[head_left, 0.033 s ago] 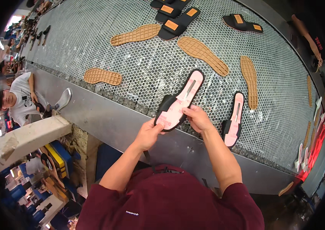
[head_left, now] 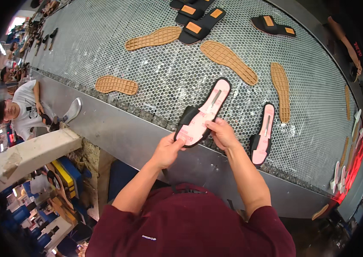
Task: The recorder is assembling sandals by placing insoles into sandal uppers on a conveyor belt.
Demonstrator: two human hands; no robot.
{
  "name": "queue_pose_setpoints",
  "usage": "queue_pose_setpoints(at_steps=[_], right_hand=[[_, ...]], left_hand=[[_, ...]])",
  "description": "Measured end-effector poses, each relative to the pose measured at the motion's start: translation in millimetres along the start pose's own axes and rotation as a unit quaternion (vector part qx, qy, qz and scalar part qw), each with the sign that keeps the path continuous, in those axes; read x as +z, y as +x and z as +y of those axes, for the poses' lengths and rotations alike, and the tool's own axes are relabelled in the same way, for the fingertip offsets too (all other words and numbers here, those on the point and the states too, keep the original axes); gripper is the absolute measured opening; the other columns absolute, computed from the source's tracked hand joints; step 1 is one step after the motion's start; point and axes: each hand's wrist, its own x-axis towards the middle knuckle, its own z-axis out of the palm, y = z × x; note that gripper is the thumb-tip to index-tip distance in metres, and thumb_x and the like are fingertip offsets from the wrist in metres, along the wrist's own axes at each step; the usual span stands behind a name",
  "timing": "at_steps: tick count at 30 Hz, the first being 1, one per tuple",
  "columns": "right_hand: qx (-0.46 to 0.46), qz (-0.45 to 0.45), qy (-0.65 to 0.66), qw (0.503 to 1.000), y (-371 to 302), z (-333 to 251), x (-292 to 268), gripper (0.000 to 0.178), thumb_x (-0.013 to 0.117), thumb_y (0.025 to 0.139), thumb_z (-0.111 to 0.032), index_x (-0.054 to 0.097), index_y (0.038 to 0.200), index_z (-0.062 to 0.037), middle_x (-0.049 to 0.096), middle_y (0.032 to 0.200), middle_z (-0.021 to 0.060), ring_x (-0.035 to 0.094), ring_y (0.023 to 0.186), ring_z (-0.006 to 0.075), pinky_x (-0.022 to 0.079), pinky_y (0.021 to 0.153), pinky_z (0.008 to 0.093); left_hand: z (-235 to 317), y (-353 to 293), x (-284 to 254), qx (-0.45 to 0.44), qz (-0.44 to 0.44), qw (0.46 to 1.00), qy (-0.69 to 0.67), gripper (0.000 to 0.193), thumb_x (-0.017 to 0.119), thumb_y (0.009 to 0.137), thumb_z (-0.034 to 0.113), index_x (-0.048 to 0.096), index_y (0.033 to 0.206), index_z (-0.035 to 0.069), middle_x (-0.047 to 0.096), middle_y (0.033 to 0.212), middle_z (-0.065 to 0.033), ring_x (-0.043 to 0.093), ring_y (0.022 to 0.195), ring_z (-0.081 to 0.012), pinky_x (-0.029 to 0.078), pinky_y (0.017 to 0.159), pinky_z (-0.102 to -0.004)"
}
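Note:
Between my hands is a black sandal upper, its underside turned up to show a pink board with a thin metal strip. My left hand pinches its near end, thumb on the pink face. On its right edge, my right hand grips with thumb and fingers. A second sandal upper, also pink side up, lies on the metal mesh conveyor to the right of my right hand. Tan gridded outsoles lie farther off: one outsole beyond the held upper, another to its right.
Two more outsoles, one at left and one at back, lie near several black sandals. A single black sandal rests at back right. A metal rail edges the conveyor. A seated person is at left; another person's arm shows at right.

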Motion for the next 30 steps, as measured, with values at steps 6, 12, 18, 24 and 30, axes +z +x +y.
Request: queue_pose_setpoints(at_steps=[6, 12, 18, 24, 30], right_hand=[[-0.034, 0.032, 0.030, 0.998, -12, 10, 31, 0.027, 0.061, 0.094, -0.006, 0.062, 0.120, 0.0050, 0.067, 0.116, 0.0085, 0.062, 0.106, 0.0159, 0.048, 0.096, 0.0299], [-0.103, 0.032, -0.198, 0.974, 12, 37, 28, 0.027, 0.065, 0.095, -0.015, 0.062, 0.117, 0.0010, 0.065, 0.109, 0.0034, 0.059, 0.099, 0.0116, 0.047, 0.091, 0.0278], [-0.327, 0.188, -0.652, 0.657, 47, -81, 0, 0.067, 0.076, 0.081, -0.036, 0.051, 0.132, -0.0012, 0.047, 0.141, 0.0246, 0.043, 0.132, 0.0406, 0.034, 0.110, 0.0483], [-0.187, 0.262, -0.812, 0.486, 106, -170, -47, 0.087, 0.075, 0.082, -0.044, 0.034, 0.150, -0.0082, 0.040, 0.148, 0.0199, 0.035, 0.138, 0.0372, 0.029, 0.115, 0.0469], [-0.098, 0.197, -0.771, 0.598, 81, -193, -62, 0.078, 0.074, 0.082, -0.035, 0.040, 0.147, -0.0081, 0.050, 0.130, 0.0168, 0.051, 0.120, 0.0334, 0.045, 0.101, 0.0424]], left_hand=[[-6, -1, 10, 0.080, 0.100, 0.987, -0.097, 0.026, 0.051, 0.101, 0.012, 0.060, 0.122, -0.001, 0.066, 0.116, -0.0079, 0.062, 0.105, -0.0142, 0.048, 0.092, -0.0304], [11, 26, -9, 0.083, 0.191, 0.963, -0.169, 0.030, 0.053, 0.100, 0.015, 0.056, 0.124, -0.001, 0.065, 0.114, -0.0097, 0.065, 0.095, -0.0178, 0.053, 0.077, -0.0325], [24, 78, -119, 0.082, 0.342, 0.899, -0.263, 0.031, 0.058, 0.099, 0.029, 0.054, 0.124, 0.010, 0.065, 0.110, -0.0057, 0.064, 0.096, -0.0225, 0.049, 0.080, -0.0379], [30, 60, -111, 0.060, 0.400, 0.870, -0.283, 0.052, 0.063, 0.096, 0.034, 0.046, 0.138, 0.009, 0.049, 0.139, -0.0129, 0.047, 0.128, -0.0305, 0.039, 0.104, -0.0443], [99, 64, -77, 0.303, 0.429, 0.798, 0.295, 0.077, 0.073, 0.089, 0.027, 0.032, 0.147, -0.004, 0.039, 0.147, -0.0249, 0.038, 0.137, -0.0365, 0.029, 0.114, -0.0437]])
